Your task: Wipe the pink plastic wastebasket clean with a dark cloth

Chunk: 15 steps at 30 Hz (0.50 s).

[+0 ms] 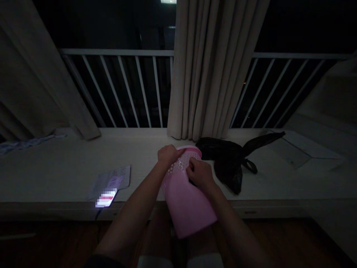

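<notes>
Dim room at night: pale counter (55, 175) below dark window (111, 26), white railing (117, 53), beige curtains (212, 70), wood floor (55, 242).

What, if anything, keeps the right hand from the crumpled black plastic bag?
Probably reachable, yes: the bag lies beside the right hand, nothing between, though that hand grips the pink plastic basket.

No legible text; phone screen (106, 198) blurred out; papers (114, 180) too dim.

Pink plastic bin (188, 203), perforated near rim, tilted, rim end over white ledge (69, 167).
</notes>
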Motion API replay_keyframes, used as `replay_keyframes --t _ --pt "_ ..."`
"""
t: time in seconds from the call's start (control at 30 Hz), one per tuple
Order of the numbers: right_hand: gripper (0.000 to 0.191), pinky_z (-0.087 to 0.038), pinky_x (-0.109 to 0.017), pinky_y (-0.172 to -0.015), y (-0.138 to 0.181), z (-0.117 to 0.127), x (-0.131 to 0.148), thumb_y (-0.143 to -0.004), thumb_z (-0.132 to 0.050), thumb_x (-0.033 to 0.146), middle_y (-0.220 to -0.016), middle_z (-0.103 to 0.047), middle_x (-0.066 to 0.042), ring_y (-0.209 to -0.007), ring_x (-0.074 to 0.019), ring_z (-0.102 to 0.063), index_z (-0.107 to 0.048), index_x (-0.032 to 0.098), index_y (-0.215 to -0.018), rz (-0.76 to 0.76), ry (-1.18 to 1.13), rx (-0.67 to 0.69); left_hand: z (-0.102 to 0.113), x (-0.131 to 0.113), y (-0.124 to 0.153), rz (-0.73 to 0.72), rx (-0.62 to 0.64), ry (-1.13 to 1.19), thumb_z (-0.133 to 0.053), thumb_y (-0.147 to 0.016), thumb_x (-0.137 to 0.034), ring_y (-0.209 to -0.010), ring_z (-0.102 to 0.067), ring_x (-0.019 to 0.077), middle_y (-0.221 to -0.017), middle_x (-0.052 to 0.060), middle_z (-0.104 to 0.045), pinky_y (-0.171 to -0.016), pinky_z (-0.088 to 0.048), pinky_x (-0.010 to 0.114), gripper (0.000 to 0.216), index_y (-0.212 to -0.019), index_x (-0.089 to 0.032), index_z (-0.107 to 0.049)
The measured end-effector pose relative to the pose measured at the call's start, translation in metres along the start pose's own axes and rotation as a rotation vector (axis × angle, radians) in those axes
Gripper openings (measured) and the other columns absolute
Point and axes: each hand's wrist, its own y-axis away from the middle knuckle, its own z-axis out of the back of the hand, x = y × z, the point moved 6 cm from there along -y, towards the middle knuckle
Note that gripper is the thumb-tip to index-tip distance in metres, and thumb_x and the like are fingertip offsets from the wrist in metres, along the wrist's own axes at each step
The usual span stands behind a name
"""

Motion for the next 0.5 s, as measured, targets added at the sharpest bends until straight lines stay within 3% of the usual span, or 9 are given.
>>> replay_keyframes --t 0.23,0.5 --pt "0.011 -0.017 -0.028 -0.056 -0.0028 0.0031 0.0013 -0.081 -0.051 0.026 -0.069 -0.063 -0.001 -0.061 -0.0141 -0.051 -0.06 0.021 -0.078 -0.071 0.049 0.058 0.0006 0.0009 0.001 0.03 -0.013 0.025 -0.028 -0.079 -0.082 -0.101 -0.065 0.0336 -0.103 0.022 -0.07 -0.081 -0.05 0.037 0.088 -0.11 -0.01 -0.068" --pt "0.011 -0.018 -0.028 -0.057 0.0016 0.002 -0.0046 -0.082 -0.051 0.026 -0.069 -0.061 -0.001 -0.063 -0.0144 -0.05 -0.061 0.021 -0.081 -0.213 0.02 -0.014 0.0015 0.0004 0.003 0.013 -0.02 0.032 -0.027 -0.078 -0.083 -0.1 -0.065 0.0334 -0.102 0.022 -0.07 -0.08 -0.05 0.037 0.089 -0.107 -0.01 -0.07"
